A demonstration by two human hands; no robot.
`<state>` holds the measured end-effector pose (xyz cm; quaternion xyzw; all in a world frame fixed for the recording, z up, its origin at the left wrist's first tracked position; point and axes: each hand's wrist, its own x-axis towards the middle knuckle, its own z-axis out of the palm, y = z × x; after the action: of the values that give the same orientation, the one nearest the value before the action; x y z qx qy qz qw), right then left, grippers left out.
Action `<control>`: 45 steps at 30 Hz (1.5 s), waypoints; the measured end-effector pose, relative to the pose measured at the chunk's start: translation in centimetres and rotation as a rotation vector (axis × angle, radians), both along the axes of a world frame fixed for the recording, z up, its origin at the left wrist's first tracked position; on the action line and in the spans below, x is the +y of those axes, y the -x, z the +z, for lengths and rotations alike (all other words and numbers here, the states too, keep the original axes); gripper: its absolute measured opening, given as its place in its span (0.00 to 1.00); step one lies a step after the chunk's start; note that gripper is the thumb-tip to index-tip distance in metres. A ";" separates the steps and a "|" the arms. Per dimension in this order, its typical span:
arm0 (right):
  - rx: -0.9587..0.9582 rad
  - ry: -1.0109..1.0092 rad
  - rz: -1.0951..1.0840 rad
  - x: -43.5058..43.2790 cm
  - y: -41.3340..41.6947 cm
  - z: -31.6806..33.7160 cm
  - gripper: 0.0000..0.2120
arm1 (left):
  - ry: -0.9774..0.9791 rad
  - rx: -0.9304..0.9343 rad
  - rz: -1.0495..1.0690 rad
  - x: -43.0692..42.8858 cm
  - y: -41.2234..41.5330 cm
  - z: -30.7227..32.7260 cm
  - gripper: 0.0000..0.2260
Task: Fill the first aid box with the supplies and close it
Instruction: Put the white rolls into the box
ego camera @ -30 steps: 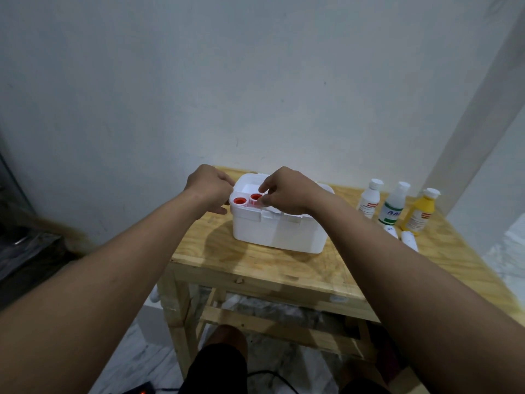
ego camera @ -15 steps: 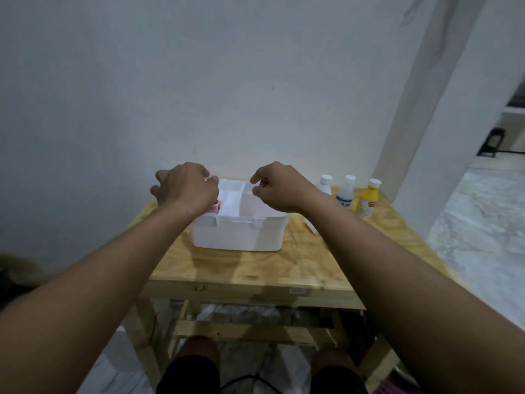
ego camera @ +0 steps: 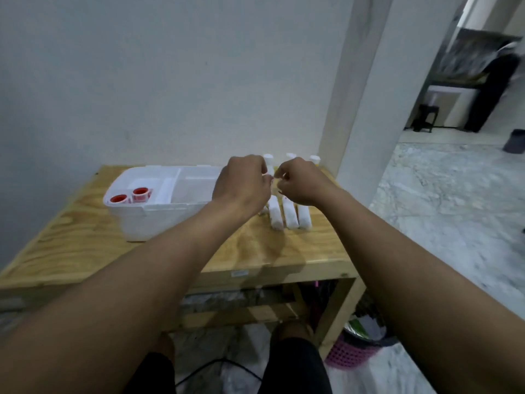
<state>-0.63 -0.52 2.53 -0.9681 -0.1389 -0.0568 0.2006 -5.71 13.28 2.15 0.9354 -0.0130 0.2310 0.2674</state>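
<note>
the open first aid box (ego camera: pixel 159 223) is sitting toward the table's (ego camera: pixel 71 237) left edge, two red-capped rolls (ego camera: pixel 129 196) in its left compartment. both the left hand (ego camera: pixel 241 186) and the right hand (ego camera: pixel 302 183) are hovering curled over three white rolls (ego camera: pixel 289 216) lying near the right edge; whether either is gripping anything, i cannot tell. the rolls are probably light and soft, so pinching one mid-length should be working best.
</note>
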 end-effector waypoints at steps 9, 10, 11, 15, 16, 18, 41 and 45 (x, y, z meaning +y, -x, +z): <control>0.128 -0.025 -0.191 -4.0 -1.7 -3.3 0.10 | -0.169 0.291 0.209 -3.2 -2.7 -3.2 0.06; 0.141 -0.034 -0.202 -4.1 -1.9 -3.6 0.09 | -0.175 0.298 0.215 -3.2 -2.9 -3.3 0.06; 0.154 -0.045 -0.212 -4.2 -2.0 -3.8 0.09 | -0.178 0.308 0.219 -3.3 -3.1 -3.4 0.06; 0.218 -0.056 -0.245 -4.7 -2.4 -4.1 0.14 | -0.179 0.350 0.243 -3.3 -3.9 -4.0 0.06; 0.241 -0.056 -0.255 -4.8 -2.5 -4.2 0.13 | -0.180 0.356 0.250 -3.3 -4.1 -4.2 0.07; 0.281 -0.064 -0.276 -5.0 -2.7 -4.6 0.12 | -0.190 0.358 0.265 -3.4 -4.3 -4.4 0.08; 0.226 -0.131 -0.273 -5.3 -0.2 0.0 0.07 | -0.005 0.276 0.271 -3.0 -3.5 -0.3 0.12; 0.182 -0.189 -0.227 -3.3 0.3 1.9 0.11 | 0.115 0.220 0.215 -1.0 -2.9 2.0 0.13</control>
<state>-0.92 -3.84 4.39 -0.9555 -0.0040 -0.0039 0.2950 -2.85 12.30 4.15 0.9342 0.1297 0.1548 0.2941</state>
